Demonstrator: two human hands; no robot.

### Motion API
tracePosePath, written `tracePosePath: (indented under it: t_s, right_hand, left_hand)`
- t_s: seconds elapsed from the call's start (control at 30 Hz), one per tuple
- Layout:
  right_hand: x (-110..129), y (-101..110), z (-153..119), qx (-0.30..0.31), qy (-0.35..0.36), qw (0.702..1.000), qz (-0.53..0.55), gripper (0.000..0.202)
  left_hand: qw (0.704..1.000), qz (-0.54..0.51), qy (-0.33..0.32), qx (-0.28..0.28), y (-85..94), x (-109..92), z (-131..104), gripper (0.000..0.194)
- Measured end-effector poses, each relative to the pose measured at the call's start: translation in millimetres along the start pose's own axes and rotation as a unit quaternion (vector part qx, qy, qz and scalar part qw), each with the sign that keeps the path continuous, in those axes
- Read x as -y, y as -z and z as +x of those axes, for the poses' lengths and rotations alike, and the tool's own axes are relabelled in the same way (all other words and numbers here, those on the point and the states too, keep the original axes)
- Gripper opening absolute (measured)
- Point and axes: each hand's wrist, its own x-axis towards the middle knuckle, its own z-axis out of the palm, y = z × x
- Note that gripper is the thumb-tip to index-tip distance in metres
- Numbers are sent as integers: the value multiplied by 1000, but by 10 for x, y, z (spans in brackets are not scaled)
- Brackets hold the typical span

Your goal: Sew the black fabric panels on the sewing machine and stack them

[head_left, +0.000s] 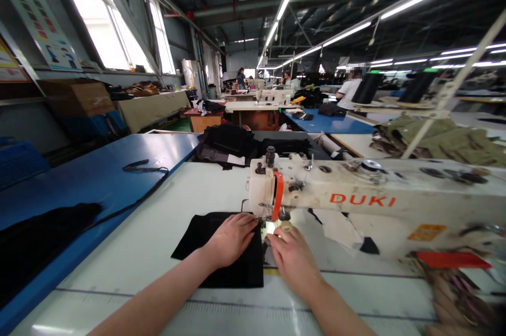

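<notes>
We are holding a black fabric panel (245, 272) at the lower centre of the frame, its upper right corner lying at the needle area of the DUKI sewing machine (316, 183). The panel is already lying flat and lining up with the stitching spot, and most of its right edge is running down towards us on the near side of the needle. How much is sewn we cannot tell – the black surface is hiding any stitches, and the fingers are covering the spot. Our left hand (233, 238) is pressing palm down on the panel, fingers extended and loosely together. Our right hand (296, 262) is bending its fingers just right of the needle area; whether they are pinching anything, we cannot tell. As for edges, the orange guard (278, 193) and machine head are bounding us above, and the machine's arm is closing off the right, with a pale scrap (348, 230) lying beneath it. The white worktop (213, 183) is giving us more room on the left – it is stretching to the blue table (130, 156), where a thin dark strap (146, 199) is trailing near the border. A dark fabric heap (227, 138) is sitting beyond the worktop's far edge.
</notes>
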Motion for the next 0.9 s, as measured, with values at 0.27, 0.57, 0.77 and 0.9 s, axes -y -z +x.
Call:
tracePosePath:
  t_s: [0.27, 0.57, 0.77, 0.9]
  right_hand:
    - [39, 31, -11, -1, -3, 1000, -2, 26]
    - [242, 133, -93, -7, 36, 996, 86, 28]
    - [764, -88, -345, -27, 188, 978, 80, 29]
    - [832, -273, -443, -70, 195, 978, 22, 46]
  left_hand:
    - [1000, -9, 3, -3, 14, -23, 6, 35]
    - [999, -31, 42, -1, 189, -253, -385, 36]
    - [982, -83, 143, -95, 396, -200, -919, 36]
    - [956, -35, 277, -88, 619, 174, -1181, 35]
